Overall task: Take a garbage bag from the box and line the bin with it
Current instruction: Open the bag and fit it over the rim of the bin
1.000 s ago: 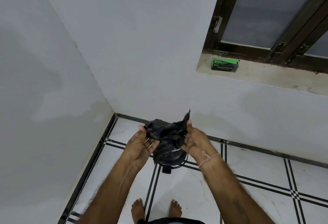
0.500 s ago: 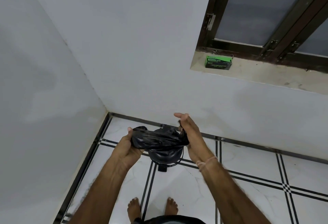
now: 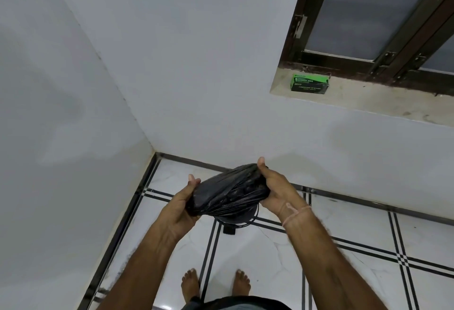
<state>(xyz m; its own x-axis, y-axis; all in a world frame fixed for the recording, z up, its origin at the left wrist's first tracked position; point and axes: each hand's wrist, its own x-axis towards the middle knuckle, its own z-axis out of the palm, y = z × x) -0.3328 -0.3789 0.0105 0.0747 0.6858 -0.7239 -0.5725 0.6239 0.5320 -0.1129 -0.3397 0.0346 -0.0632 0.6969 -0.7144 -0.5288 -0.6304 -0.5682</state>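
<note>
Two hands hold one black garbage bag [image 3: 227, 193] above the bin [image 3: 235, 218], which stands on the tiled floor [image 3: 368, 272] near the room's corner and is mostly hidden beneath the plastic. My left hand [image 3: 180, 205] grips the lower left end of the bag; my right hand [image 3: 274, 186] clamps its upper right end, so the film runs taut between them. I judge the bag light, thin, limp and rather slippery, best taken at its open hem, with fingers inside to spread the mouth. Against half a second ago, the bundle is stretched longer and tilted, right end higher, and a second ago it was a loose crumple. Behind, the green box [image 3: 310, 83] rests on the window sill [image 3: 393, 105], well apart from my hands
</note>
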